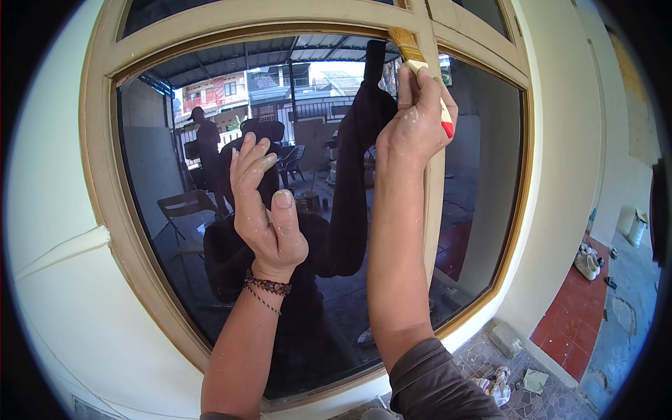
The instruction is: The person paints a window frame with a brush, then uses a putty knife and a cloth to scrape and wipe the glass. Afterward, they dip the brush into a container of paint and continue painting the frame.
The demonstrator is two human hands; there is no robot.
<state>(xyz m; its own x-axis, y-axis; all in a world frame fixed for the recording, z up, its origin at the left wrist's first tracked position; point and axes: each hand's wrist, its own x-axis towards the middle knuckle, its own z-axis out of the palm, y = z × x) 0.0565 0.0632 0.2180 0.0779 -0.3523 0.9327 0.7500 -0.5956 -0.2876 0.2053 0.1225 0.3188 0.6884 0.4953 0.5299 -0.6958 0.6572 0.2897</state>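
My right hand [418, 115] is raised high and closed around the handle of a paintbrush [446, 115], cream with a red end. The brush's yellowish bristles point up and left, right at the upper corner of the beige window frame [414, 29]. My left hand [266, 210] is lifted in front of the dark window glass [322, 315], fingers stretched and thumb apart, holding nothing. Pale paint specks show on both hands. Dark bracelets circle the left wrist.
Reflected in the glass are a person, chairs and houses. Cream wall [56, 294] borders the window on the left. At lower right are red floor tiles [560, 329], a pair of shoes [586, 263], a stone block [504, 339] and crumpled cloth [500, 386].
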